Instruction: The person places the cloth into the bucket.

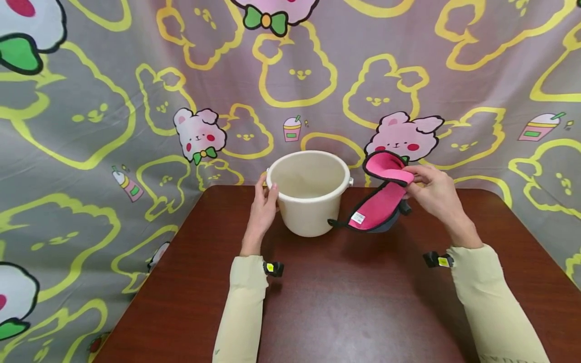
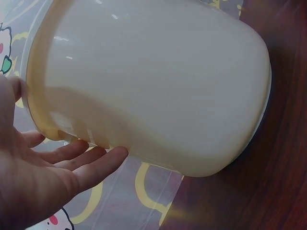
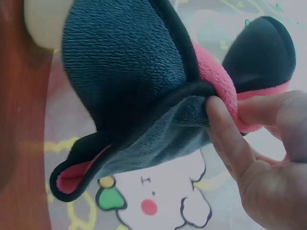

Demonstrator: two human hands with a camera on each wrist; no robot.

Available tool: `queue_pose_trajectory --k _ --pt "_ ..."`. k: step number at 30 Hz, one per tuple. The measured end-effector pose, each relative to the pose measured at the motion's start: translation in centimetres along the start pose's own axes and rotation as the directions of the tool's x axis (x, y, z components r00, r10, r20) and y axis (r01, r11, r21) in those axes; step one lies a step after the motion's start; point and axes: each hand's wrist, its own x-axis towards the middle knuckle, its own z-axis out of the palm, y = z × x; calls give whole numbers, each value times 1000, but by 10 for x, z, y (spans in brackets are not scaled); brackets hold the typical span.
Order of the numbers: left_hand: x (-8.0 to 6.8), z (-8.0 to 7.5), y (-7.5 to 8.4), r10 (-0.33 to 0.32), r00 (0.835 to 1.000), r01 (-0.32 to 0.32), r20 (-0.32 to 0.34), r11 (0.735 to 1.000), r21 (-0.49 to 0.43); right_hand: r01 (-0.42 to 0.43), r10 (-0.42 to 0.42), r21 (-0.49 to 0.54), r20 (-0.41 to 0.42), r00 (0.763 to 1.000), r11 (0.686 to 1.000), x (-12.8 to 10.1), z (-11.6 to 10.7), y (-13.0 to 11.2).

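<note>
Mitt (image 1: 380,197) | pinched by right hand (image 1: 433,194) | beside bucket (image 1: 310,191)

The bucket (image 1: 309,194) is smooth, glossy cream plastic; the mitt (image 1: 381,199) is fuzzy fleece cloth — pink and grey; the table (image 1: 354,302) is polished dark wood.

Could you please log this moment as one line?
left hand: touches cream bucket rim | right hand: pinches pink-and-grey fleece pad beside bucket | bucket: upright on table
</note>
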Motion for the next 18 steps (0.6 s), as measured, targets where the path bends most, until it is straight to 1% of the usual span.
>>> queue_pose_trajectory --k 2,5,6,8,10,12,13,15,18 --pt "-3 -1 6 -5 1000 5 11 1000 -10 17 -17 5 -58 998 1000 3 3 -5" --pt "-9 -1 18 -10 1000 10 21 1000 -2 61 -54 37 -162 985 997 9 4 -14" --pt "-9 -1 17 -3 1000 3 18 1000 3 76 -65 55 -192 979 996 10 3 -22" --pt "-8 0 13 9 1000 -9 0 1000 18 115 -94 73 -250 964 991 15 3 -29" --pt "-5 1 7 23 1000 -23 -17 999 27 152 -121 90 -285 951 984 20 2 -38" --pt "-1 1 -2 38 999 -38 -27 999 21 173 -134 108 -303 944 979 25 2 -46" --pt "-1 1 -1 39 999 -38 -28 999 17 190 -146 115 -313 939 975 28 3 -45" --pt "0 1 -1 41 999 -41 -22 999 10 222 -169 127 -335 927 967 33 4 -53" --pt "0 2 -1 46 999 -46 -13 999 0 273 -198 148 -391 899 950 39 6 -68"
